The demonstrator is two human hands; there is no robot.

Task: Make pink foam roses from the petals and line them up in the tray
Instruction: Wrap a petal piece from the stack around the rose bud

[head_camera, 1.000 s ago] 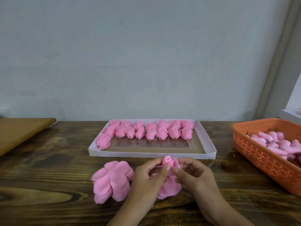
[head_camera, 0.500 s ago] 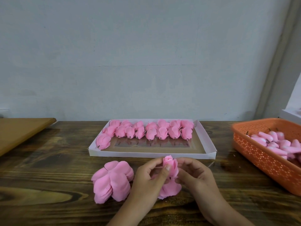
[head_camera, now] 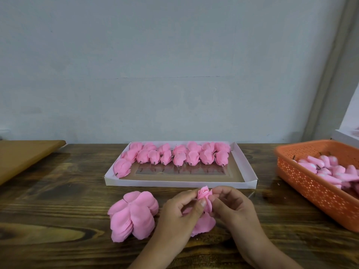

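Both hands pinch one rose bud (head_camera: 205,197) over the worktop (head_camera: 58,220) — left hand (head_camera: 178,216) at its 9 o'clock, right hand (head_camera: 231,208) at 3. Petal stack (head_camera: 134,216) lies left; tray (head_camera: 180,183) of finished roses (head_camera: 180,155) — at 12.

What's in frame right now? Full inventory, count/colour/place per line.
finished roses: about seventeen, pink, far rows of tray, one alone at its left end
tray: one, white, table centre
petal stack: one, pink, table, beside left hand
rose in progress: one, pink, between both hands
basket: one, orange, right edge, holds pink pieces
board: one, brown, left edge
table: one, dark wood
left hand: pinches rose in progress
right hand: pinches rose in progress
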